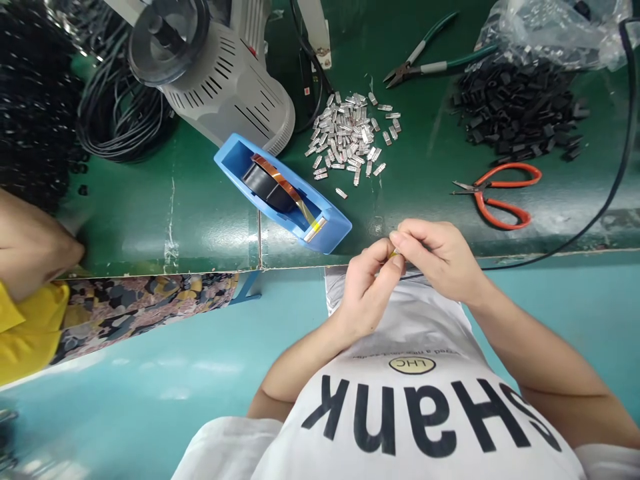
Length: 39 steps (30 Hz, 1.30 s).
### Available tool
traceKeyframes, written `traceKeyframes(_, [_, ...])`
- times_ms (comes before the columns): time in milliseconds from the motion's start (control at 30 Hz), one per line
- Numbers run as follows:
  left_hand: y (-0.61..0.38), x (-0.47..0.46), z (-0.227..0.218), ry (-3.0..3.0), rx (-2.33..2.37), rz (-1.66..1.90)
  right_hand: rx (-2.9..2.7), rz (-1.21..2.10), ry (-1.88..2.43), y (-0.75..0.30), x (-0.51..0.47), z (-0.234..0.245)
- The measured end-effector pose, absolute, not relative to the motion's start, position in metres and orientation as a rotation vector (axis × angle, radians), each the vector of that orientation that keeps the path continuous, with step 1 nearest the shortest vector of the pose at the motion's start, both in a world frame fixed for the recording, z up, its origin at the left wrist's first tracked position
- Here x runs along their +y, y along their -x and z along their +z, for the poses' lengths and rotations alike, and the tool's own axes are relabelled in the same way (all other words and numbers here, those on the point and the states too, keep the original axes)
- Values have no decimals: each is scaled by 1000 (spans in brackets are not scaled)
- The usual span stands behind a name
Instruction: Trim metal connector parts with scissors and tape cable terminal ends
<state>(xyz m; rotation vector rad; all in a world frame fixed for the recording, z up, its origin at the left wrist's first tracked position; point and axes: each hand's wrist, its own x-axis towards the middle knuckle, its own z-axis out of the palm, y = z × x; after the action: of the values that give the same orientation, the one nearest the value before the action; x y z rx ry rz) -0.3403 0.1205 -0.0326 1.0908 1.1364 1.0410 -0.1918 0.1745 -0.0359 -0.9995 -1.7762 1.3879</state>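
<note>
At the table's front edge, my left hand (369,288) and my right hand (440,259) meet with their fingertips pinched together. Between them shows a small yellow bit (395,253), seemingly tape at the end of a thin black cable (553,248). The cable comes in from the right and passes under my right hand; its tip is mostly hidden by my fingers. Left of my hands stands a blue tape dispenser (327,235) with a roll of amber tape (280,179). Beyond them lies a pile of small silver metal connectors (350,130).
Orange-handled pliers (483,190) lie to the right, below a heap of black plastic caps (520,107). Green-handled cutters (425,67), a clear plastic bag (555,33), a grey machine (230,87) and coiled black cables (120,113) sit farther back. Another person's arm (35,243) rests at left.
</note>
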Motion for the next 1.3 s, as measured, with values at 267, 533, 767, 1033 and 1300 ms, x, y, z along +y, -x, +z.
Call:
traceKeyframes(267, [342,123,-33,-1151,1154,996,-1781,1395,1028,189,175,-37])
traceKeyframes(533, [343,117,-38,-1659,1439,1059,-1728,1312,1112,186,176,-40])
traceKeyframes(767, [346,119,-36,-1497,1324,1019,-1770,1282,921,180,184,-43])
traceKeyframes(1033, [348,123,-31,-1204,1192,982,-2051,1039,971,179,188,-42])
traceKeyframes(1300, [348,123,-32,-1029,1084,1012,-2035,1083,1016,184,183,-37])
